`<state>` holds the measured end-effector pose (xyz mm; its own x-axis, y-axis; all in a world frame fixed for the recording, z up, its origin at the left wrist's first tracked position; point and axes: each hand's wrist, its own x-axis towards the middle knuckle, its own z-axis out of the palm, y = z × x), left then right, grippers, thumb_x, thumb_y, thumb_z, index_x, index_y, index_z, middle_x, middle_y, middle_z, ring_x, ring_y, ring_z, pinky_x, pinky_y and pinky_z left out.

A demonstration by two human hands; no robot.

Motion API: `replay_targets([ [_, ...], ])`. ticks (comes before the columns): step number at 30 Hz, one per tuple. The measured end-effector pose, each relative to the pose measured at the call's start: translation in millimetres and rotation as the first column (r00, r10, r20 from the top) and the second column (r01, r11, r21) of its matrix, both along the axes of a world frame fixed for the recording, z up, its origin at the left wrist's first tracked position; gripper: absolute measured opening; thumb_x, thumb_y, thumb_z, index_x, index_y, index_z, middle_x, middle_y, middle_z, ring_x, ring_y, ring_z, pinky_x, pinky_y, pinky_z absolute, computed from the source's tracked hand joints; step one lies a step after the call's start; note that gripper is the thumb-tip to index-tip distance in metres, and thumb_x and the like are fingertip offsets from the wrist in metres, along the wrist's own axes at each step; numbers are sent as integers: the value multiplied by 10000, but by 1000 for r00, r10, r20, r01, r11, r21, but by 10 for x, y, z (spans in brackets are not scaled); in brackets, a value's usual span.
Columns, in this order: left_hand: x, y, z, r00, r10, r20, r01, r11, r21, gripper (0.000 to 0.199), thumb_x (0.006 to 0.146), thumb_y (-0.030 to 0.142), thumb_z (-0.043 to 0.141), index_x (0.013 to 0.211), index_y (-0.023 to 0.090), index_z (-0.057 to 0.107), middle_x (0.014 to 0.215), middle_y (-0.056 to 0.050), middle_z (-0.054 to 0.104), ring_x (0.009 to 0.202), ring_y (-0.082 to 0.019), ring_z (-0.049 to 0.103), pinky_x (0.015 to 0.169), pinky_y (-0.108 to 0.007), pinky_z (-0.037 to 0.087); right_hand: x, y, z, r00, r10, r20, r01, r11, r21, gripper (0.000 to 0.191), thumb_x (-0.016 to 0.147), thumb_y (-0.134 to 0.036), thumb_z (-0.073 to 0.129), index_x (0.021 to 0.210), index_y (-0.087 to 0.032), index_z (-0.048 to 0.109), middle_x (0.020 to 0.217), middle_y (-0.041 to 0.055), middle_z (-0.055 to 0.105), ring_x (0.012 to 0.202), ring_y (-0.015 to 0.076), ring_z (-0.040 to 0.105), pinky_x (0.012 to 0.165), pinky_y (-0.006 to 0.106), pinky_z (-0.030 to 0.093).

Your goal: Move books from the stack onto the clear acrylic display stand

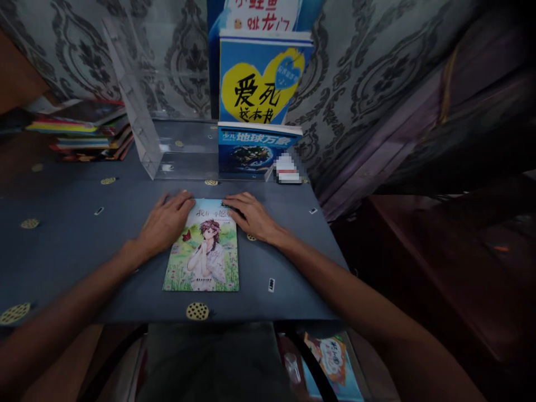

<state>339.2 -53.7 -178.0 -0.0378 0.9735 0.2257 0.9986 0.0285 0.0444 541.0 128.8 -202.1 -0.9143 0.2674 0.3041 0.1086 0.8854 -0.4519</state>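
A thin book with a drawn figure among flowers on its cover lies flat on the grey-blue tablecloth. At its upper left edge rests my left hand, fingers stretched forward and touching the book. My right hand lies at the upper right corner, its fingers spread over the cover's edge. Behind the book stands a clear tiered rack. On its right side are a blue book with a yellow heart, a blue book with a globe and a taller one behind.
Several stacked books lie at the back left. A small white item, pixelated, sits right of the rack. Below the table's front edge, another book shows at the lower right. A patterned curtain hangs behind; a dark red surface is at right.
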Motion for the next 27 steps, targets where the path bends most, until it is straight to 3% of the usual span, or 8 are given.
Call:
replay_targets([
  [3,271,-188,41,983,-186,-3,186,982,-23,435,1058,416,363,1340,179,594,1486,-177,570,1431,-338,484,1197,-609,318,-6,20,-18,1000,11,-17,-11,1000,-8,409,1017,-275,466,1330,-93,656,1341,173,668,1223,292,582,1077,476,451],
  [5,475,-361,18,934,-356,36,358,929,-94,627,995,611,453,1489,224,475,1592,-145,462,1506,-332,376,1234,-597,266,-12,24,-27,1000,16,-22,-16,1000,-11,406,1012,-270,466,1331,-107,658,1342,162,667,1233,292,569,1080,477,443],
  [7,613,-506,-32,910,-413,35,414,903,-114,774,939,690,501,1560,242,385,1635,-142,392,1539,-346,302,1257,-613,191,-18,25,-28,1000,17,-25,-17,1000,-10,401,1007,-265,466,1331,-134,662,1341,143,669,1232,290,565,1085,478,431],
  [11,572,-598,-96,911,-413,-2,411,905,-108,726,1000,587,472,1617,257,275,1644,-135,366,1548,-322,286,1273,-614,114,-22,39,-20,999,-19,-34,19,1000,-3,403,986,-258,476,1291,-98,685,1273,158,691,1164,295,584,1054,467,440],
  [16,324,-547,-1,882,-466,71,471,875,-115,685,1017,529,485,1624,331,239,1638,-66,390,1534,-270,330,1294,-556,147,-14,49,-1,994,-102,-48,102,995,-6,375,976,-223,459,1227,-129,721,1139,128,718,1047,272,622,1005,461,460],
  [20,319,-544,39,886,-452,100,461,884,-85,689,1009,534,503,1617,319,259,1631,-62,408,1529,-261,342,1298,-548,152,5,-30,28,991,-132,6,131,990,56,396,998,-271,465,1302,-133,678,1345,165,645,1267,326,541,1072,529,428],
  [23,359,-550,8,891,-443,102,451,890,-68,714,1008,528,507,1619,261,251,1620,-101,423,1527,-262,347,1303,-545,128,51,-144,26,994,-97,45,92,991,100,473,1020,-374,482,1398,-112,593,1538,188,501,1485,342,360,1218,588,270],
  [27,371,-560,-26,904,-405,137,415,908,-55,745,991,557,522,1608,227,266,1613,-138,428,1502,-285,392,1293,-561,159,189,-406,2,997,-17,75,10,996,89,803,974,-660,479,1549,-105,400,1607,216,407,1567,356,219,1268,621,143],
])
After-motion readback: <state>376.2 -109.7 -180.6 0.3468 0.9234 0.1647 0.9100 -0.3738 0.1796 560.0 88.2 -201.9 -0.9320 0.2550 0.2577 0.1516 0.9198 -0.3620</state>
